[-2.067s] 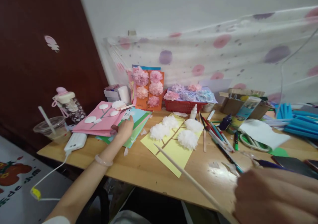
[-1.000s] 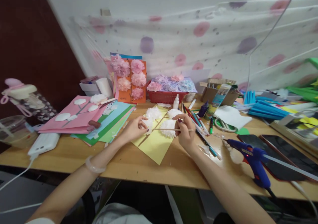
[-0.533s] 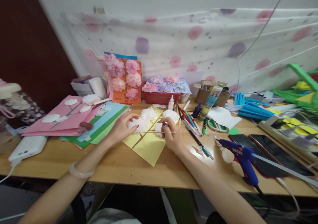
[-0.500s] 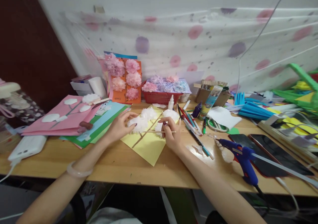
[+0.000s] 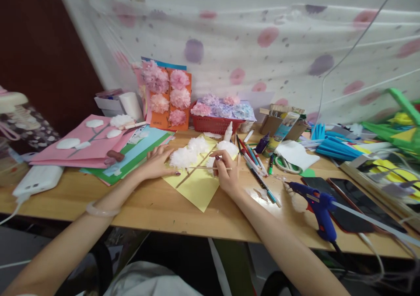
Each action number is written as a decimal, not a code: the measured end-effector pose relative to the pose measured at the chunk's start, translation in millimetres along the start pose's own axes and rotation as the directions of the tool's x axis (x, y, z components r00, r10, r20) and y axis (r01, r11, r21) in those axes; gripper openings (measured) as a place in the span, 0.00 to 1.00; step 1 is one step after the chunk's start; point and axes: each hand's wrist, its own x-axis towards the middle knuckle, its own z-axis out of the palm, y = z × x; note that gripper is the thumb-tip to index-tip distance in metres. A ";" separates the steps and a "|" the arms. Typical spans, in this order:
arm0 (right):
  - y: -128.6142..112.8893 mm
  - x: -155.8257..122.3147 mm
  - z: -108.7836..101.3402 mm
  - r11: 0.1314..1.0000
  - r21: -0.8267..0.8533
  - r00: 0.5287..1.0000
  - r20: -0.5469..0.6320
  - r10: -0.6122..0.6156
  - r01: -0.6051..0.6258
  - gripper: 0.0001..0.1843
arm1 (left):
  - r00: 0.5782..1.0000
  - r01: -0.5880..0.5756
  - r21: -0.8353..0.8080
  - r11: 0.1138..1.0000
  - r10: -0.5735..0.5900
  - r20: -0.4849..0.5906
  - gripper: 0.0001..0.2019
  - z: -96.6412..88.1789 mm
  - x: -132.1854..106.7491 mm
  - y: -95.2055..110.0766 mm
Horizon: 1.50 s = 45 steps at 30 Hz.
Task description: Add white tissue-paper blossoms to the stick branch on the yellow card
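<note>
Toward the left end of the desk (image 5: 149, 213), near its front edge, lies one white power bank (image 5: 38, 181), one patterned bottle (image 5: 28, 117) standing behind it. Next, pink paper (image 5: 95, 153) bearing several white flowers overlaps a stack of coloured sheets (image 5: 139, 149), exact number of sheets not countable. The left hand (image 5: 157, 162) rests palm down, fingers spread and released, thumb at the left corner of one yellow sheet (image 5: 201, 195). This sheet lies at the middle of the desk, a corner pointing to the front edge; it carries one brown branch (image 5: 187, 177) and four white pom-poms (image 5: 183, 157), one partly hidden by the right hand (image 5: 226, 170). The right fingers grasp one thin stick (image 5: 201, 168), held across the sheet; whether its tip touches cannot be told. One red basket (image 5: 213, 125) stands toward the back edge, one white glue bottle (image 5: 229, 132) before it. Rightward: several pens (image 5: 259, 159), one blue glue gun (image 5: 316, 202) and two phones (image 5: 367, 197) near the front edge.
</note>
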 end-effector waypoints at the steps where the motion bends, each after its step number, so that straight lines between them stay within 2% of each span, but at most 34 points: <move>1: 0.4 -0.2 0.4 1.000 -0.005 1.000 0.012 0.002 -0.002 0.11 | 1.000 0.012 0.011 1.000 -0.012 0.023 0.47 -0.2 0.3 0.0; 6: 2.6 -1.9 -0.2 0.999 -0.030 0.997 0.079 -0.022 0.025 0.11 | 0.992 0.078 0.060 0.995 -0.084 0.096 0.49 1.0 2.6 -2.3; 11: 3.6 -4.3 -4.2 0.985 -0.103 0.975 0.192 -0.114 0.136 0.10 | 0.975 0.169 0.104 0.980 -0.181 0.126 0.54 1.7 4.8 -2.2; 14: 1.2 -5.3 -5.4 0.954 -0.160 0.930 0.313 -0.194 0.253 0.10 | 0.965 0.184 0.126 0.975 -0.204 0.163 0.55 1.1 5.7 -2.4; 17: -2.4 -5.7 -5.5 0.910 -0.168 0.854 0.442 -0.274 0.379 0.10 | 0.963 0.181 0.120 0.976 -0.201 0.177 0.56 0.6 5.8 -3.3; 20: -5.0 -5.8 -6.1 0.883 -0.161 0.807 0.501 -0.312 0.441 0.10 | 0.965 0.183 0.114 0.976 -0.201 0.170 0.56 1.3 5.8 -4.8; 23: -5.6 -6.0 -8.5 0.893 -0.184 0.843 0.450 -0.294 0.410 0.11 | 0.963 0.197 0.110 0.974 -0.214 0.165 0.56 3.0 6.3 -6.5; 27: -4.3 -7.0 -11.8 0.950 -0.137 0.933 0.270 -0.239 0.282 0.11 | 0.962 0.205 0.095 0.974 -0.219 0.162 0.57 4.6 7.2 -8.0; 29: -3.4 -7.6 -12.1 0.968 -0.087 0.960 0.181 -0.215 0.234 0.11 | 0.963 0.204 0.088 0.975 -0.216 0.162 0.57 4.2 7.0 -7.7; 34: -1.3 -8.2 -10.0 0.984 -0.042 0.981 0.095 -0.169 0.174 0.11 | 0.957 0.213 0.102 0.972 -0.229 0.180 0.57 0.6 4.7 -3.4; 41: -0.8 -4.4 -9.7 0.998 0.050 0.994 -0.104 -0.032 0.038 0.10 | 0.959 0.208 0.102 0.973 -0.224 0.176 0.56 -0.4 3.1 -1.4; 43: -0.1 -3.3 -8.4 0.998 0.060 0.996 -0.092 -0.005 0.010 0.10 | 0.960 0.206 0.100 0.973 -0.221 0.174 0.56 0.9 3.7 -3.1; 45: 0.8 -2.6 -6.2 0.999 0.041 1.000 -0.018 0.005 -0.005 0.10 | 0.963 0.200 0.091 0.976 -0.213 0.167 0.56 2.7 4.6 -5.3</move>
